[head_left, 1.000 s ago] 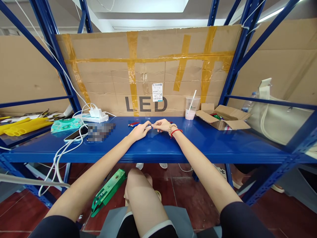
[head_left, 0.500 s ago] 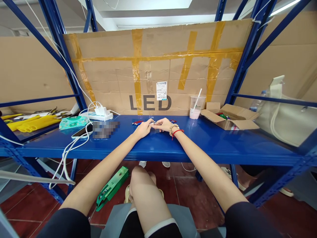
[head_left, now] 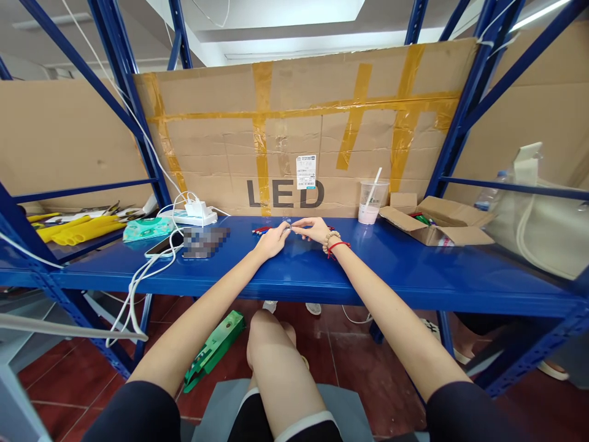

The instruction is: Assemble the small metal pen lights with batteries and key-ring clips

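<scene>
Head view: left hand [head_left: 272, 242] and right hand [head_left: 315, 230], outstretched, pinch a small item [head_left: 289, 228].

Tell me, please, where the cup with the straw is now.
In the head view, the cup stands right of centre on the blue worktop, near its back edge, between the person's right hand and the open cardboard box.

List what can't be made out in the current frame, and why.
All in the head view:
Small item at the fingertips of the left hand and right hand: too small, partly covered by them.
Red and blue things: partly hidden by the left hand.
Whatever lies under the pixelated patch: blurred out.
Pale bag: cut off by the right edge.
</scene>
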The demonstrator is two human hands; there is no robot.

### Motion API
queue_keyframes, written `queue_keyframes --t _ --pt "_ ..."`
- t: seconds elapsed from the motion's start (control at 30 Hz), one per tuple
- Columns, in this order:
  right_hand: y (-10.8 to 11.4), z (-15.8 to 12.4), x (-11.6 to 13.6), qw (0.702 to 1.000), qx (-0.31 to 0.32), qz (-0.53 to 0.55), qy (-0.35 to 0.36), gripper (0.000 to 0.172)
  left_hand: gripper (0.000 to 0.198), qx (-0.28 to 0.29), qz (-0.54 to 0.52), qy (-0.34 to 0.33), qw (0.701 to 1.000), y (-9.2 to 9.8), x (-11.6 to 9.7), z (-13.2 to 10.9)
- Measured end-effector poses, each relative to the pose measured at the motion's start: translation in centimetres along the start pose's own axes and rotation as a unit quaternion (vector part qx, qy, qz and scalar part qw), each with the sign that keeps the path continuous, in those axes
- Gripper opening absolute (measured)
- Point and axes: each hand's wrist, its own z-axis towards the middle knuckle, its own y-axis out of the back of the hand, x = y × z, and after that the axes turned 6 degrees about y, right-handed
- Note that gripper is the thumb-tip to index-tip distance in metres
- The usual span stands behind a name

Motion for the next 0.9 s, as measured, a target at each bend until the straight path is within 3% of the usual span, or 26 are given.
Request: queue_keyframes --t 0.9 --pt "0.07 -0.35 0.00 0.999 -0.003 0.005 -0.048 0.037 0.027 0.017 -0.024 -0.030 0.999 -0.27 0.44 -0.10"
